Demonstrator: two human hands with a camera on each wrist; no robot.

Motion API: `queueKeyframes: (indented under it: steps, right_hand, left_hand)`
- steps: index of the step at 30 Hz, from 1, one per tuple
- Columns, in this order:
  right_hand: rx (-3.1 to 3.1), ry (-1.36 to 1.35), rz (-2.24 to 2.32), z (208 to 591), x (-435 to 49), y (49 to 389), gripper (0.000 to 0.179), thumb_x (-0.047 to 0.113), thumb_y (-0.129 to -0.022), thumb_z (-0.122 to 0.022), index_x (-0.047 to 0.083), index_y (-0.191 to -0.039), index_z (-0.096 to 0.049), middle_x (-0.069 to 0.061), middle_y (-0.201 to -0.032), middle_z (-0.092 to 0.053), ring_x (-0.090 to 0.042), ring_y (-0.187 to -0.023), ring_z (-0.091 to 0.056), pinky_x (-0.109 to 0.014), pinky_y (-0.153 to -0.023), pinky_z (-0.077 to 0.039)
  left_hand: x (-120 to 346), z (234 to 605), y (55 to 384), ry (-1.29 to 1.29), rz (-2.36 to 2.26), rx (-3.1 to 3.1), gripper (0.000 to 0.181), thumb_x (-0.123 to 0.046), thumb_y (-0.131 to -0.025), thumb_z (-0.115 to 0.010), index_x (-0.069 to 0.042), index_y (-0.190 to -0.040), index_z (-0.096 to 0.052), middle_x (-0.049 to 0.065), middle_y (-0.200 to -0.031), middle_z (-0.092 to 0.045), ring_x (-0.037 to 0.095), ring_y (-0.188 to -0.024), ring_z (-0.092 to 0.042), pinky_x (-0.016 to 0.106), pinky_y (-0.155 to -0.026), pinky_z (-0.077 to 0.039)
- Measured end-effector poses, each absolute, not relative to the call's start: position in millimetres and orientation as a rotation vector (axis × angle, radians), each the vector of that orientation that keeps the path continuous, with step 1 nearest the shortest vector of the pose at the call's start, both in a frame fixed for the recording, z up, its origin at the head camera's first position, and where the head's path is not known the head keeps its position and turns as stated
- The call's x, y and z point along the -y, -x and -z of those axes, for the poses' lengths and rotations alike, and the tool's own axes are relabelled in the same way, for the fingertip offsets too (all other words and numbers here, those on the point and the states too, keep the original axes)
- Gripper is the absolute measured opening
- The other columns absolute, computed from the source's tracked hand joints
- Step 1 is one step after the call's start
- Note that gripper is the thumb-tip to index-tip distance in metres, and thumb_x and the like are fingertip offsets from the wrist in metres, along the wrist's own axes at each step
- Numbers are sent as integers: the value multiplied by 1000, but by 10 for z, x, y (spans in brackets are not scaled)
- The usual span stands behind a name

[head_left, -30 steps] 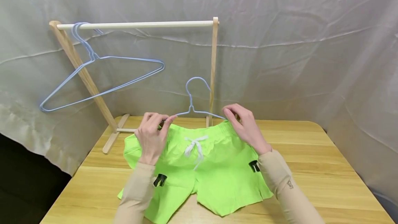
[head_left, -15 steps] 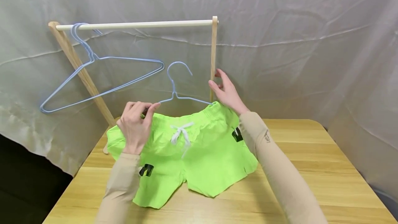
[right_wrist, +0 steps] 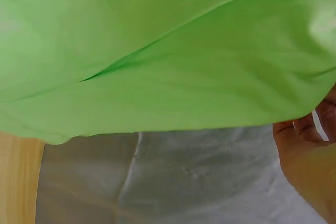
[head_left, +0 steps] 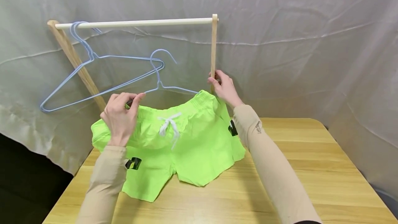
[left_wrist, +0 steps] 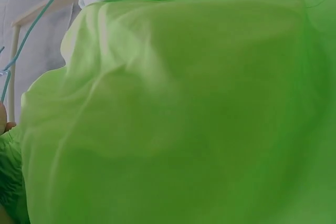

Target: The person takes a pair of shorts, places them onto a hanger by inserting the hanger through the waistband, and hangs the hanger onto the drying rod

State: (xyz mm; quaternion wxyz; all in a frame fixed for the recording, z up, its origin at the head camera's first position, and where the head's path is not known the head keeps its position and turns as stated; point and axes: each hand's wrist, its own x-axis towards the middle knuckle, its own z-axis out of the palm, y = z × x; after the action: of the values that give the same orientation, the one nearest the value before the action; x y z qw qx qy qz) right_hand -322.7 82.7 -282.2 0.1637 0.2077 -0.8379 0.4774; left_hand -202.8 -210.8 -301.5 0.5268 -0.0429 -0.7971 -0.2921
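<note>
Neon green shorts (head_left: 199, 144) with a white drawstring bow (head_left: 169, 123) hang on a light blue wire hanger (head_left: 159, 85), whose arms run into the waistband. My left hand (head_left: 119, 120) pinches the hanger's left arm at the waistband, holding both up. At the rack's right wooden post (head_left: 214, 44), my right hand (head_left: 227, 89) grips with the thumb in front and fingers behind. The shorts' fabric (left_wrist: 173, 108) fills most of the left wrist view. In the right wrist view, part of my right hand (right_wrist: 310, 166) shows below the cloth (right_wrist: 173, 87).
Two or more blue hangers (head_left: 93, 58) hang at the left end of the rack's white rod (head_left: 136, 22). The rack's left post (head_left: 74, 58) leans behind them. A wooden table (head_left: 298, 168) lies below, and grey cloth (head_left: 295, 61) drapes behind and at the sides.
My left hand has lifted the hanger and shorts up and to the left. The right hand has left the waistband and taken hold of the rack's right post.
</note>
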Motion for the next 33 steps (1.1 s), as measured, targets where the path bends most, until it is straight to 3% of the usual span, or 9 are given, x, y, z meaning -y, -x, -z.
queueKeyframes:
  steps: [12, 18, 23, 33]
  right_hand:
    - [2397, -570, -1374, 2839, -923, 3267, 27, 18, -103, -57, -1, -121, -60, -23, -116, -72, -36, -100, -70, -41, -86, -53]
    - [2402, -566, -1356, 2854, -938, 3286, 27, 19, -103, -58, -2, -121, -60, -23, -117, -71, -37, -100, -69, -45, -89, -54]
    - [2390, -571, -1366, 2855, -939, 3276, 25, 16, -102, -58, -3, -119, -60, -24, -113, -72, -37, -100, -70, -47, -90, -55]
    - [2397, -568, -1319, 2878, -993, 3288, 24, 16, -103, -57, -2, -119, -60, -24, -112, -72, -37, -98, -69, -46, -87, -55]
  left_hand:
    - [2275, 2534, 1994, -6, 627, 1923, 40, -44, -91, -71, -4, -87, -74, 17, -79, -70, 36, -80, -56, 36, -62, -19]
    - [2302, 2345, 2017, -65, 578, 1959, 50, -53, -93, -65, -4, -92, -75, 18, -85, -71, 41, -78, -54, 33, -65, -16]
    - [2300, 2218, 2063, -107, 562, 1966, 56, -58, -95, -60, -5, -95, -75, 17, -91, -74, 42, -87, -61, 31, -69, -15]
    - [2263, 2142, 2231, -139, 536, 1970, 53, -53, -100, -55, -5, -99, -76, 17, -95, -77, 43, -86, -63, 31, -68, -19]
